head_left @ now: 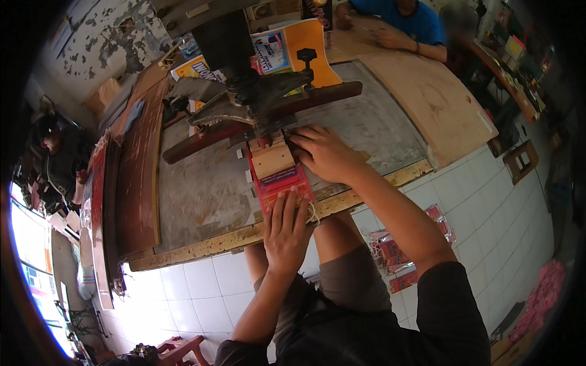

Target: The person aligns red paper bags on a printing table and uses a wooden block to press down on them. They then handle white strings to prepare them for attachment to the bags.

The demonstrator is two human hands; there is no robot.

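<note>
A red printed card or packet (pixel 282 183) lies near the front edge of the grey worktable (pixel 204 201), a white string (pixel 313 213) at its near corner. Across its far part sits a pale wooden block (pixel 273 160), directly under the head of a black machine (pixel 259 116). My left hand (pixel 285 229) rests on the card's near end, fingers stretched out flat. Along the block's right side lies my right hand (pixel 322 151). Its fingers are extended and slightly apart, fingertips close to the block's far corner; whether they touch it I cannot tell.
A dark red wooden bar (pixel 329 97) crosses the machine. Behind stand colourful printed packages (pixel 271 52). At the far right a person in a blue shirt (pixel 421 24) sits by a wooden board (pixel 427 97). Red packets (pixel 394 250) lie on the tiled floor. Planks (pixel 137 177) line the left.
</note>
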